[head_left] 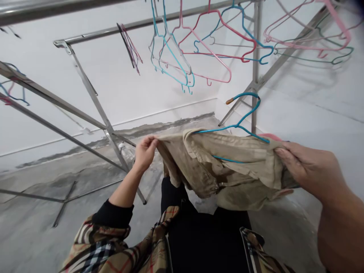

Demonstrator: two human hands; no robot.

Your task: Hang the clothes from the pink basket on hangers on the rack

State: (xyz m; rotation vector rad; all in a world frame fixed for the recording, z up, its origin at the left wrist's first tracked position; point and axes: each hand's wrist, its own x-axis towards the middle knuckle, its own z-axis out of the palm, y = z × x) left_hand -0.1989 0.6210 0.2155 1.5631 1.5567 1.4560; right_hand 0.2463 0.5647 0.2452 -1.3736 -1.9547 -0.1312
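Observation:
A beige shirt (pixel 227 167) is stretched between my hands at waist height, crumpled and damp-looking. A blue wire hanger (pixel 244 113) is threaded into it, its hook sticking up above the cloth. My left hand (pixel 145 151) pinches the shirt's left edge with closed fingers. My right hand (pixel 307 168) grips the right side of the shirt, thumb on top, where the hanger's end lies.
A metal drying rack (pixel 93 102) spans the scene, with crossed legs at left and a post (pixel 256 64) at right. Several empty coloured hangers (pixel 199 45) dangle from its top rails. White walls meet a stained concrete floor (pixel 42 212).

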